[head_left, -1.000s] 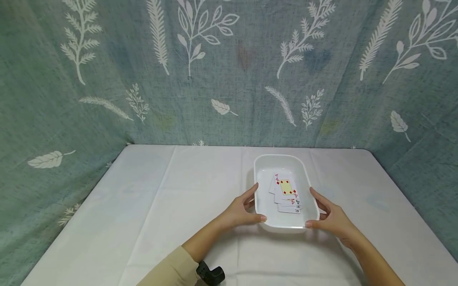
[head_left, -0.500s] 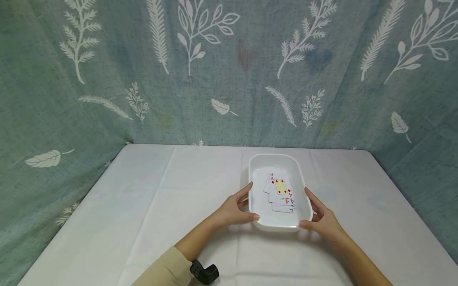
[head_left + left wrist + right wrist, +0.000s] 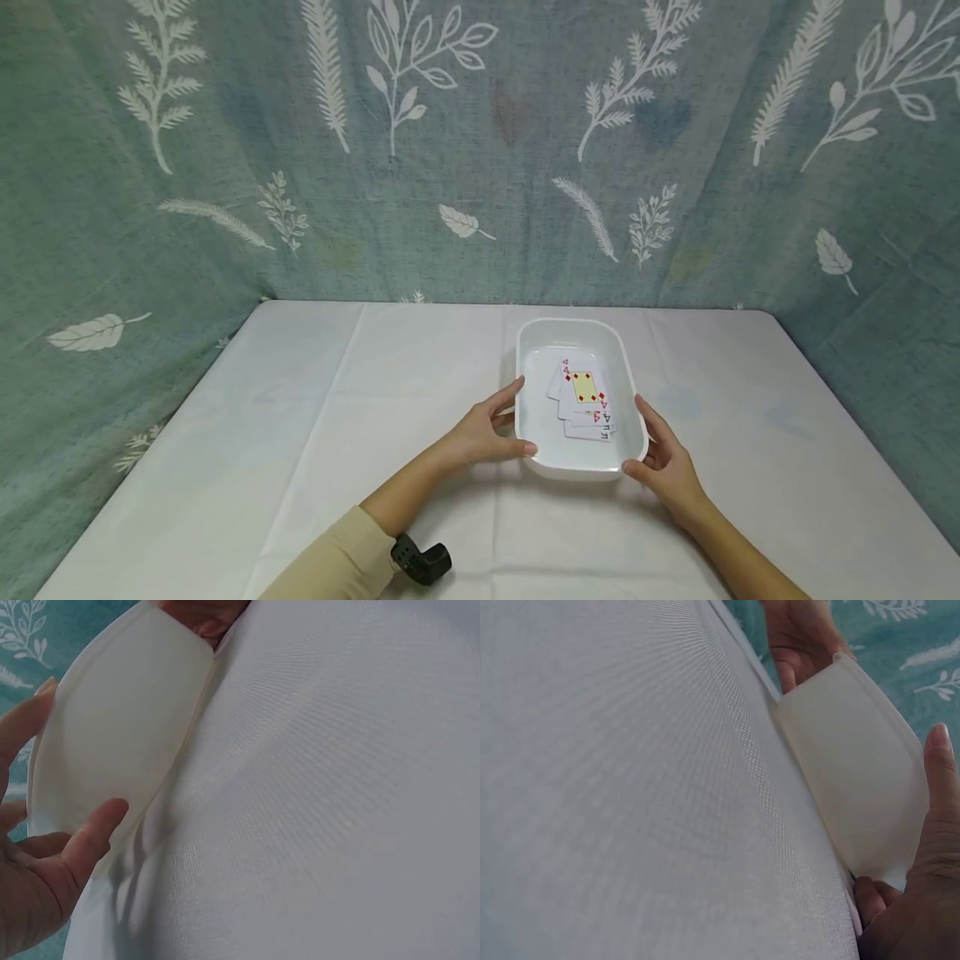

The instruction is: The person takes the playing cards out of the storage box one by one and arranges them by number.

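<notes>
A white rectangular tray (image 3: pixel 538 460) with rounded corners sits low at the table's right of centre; whether it touches the cloth I cannot tell. Several playing cards (image 3: pixel 585 388) lie overlapped inside it, a four of diamonds on top. My left hand (image 3: pixel 487 429) holds the tray's left side, thumb at the near left corner and fingers along the side. On the opposite side my right hand (image 3: pixel 667 467) grips the near right corner. Both wrist views show the tray's outer wall (image 3: pixel 127 712) between the hands, and the cards are hidden there.
A white cloth (image 3: pixel 360 467) with fold lines covers the table. Behind it and along the sides hangs a green-blue curtain (image 3: pixel 480 167) with white leaf prints. A black band (image 3: pixel 422 560) is on the left wrist beside a beige sleeve.
Held by both hands, the tray has slid a little to the left with the cards inside. Both hands keep their hold on it.
</notes>
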Available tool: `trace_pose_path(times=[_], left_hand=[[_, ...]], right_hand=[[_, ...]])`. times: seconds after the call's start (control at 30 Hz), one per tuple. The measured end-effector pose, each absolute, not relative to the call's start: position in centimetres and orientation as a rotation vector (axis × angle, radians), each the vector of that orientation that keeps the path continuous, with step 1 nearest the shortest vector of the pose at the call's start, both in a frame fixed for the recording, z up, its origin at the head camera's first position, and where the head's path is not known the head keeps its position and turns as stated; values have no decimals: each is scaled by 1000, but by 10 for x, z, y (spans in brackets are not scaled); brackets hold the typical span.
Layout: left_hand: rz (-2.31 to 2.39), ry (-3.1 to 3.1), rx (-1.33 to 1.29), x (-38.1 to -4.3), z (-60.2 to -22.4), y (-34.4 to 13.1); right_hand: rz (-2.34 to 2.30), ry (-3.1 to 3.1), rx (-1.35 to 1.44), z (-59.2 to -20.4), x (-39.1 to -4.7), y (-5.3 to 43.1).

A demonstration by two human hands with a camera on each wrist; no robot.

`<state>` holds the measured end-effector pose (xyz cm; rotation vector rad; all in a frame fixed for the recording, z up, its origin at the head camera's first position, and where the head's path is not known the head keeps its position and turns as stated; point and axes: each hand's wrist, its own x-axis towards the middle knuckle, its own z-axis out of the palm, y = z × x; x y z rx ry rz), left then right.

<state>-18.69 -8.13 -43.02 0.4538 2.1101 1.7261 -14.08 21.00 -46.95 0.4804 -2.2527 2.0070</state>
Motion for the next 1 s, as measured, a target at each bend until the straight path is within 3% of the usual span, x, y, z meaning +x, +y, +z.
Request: trace_pose_path(times=[0.43, 1.0], left_hand=[[1706, 2151, 497, -191, -423, -90], [1535, 2486, 426, -233, -363, -91]], right_hand=[[2041, -2224, 478, -471, -141, 209], [2025, -2239, 474, -470, -142, 210]])
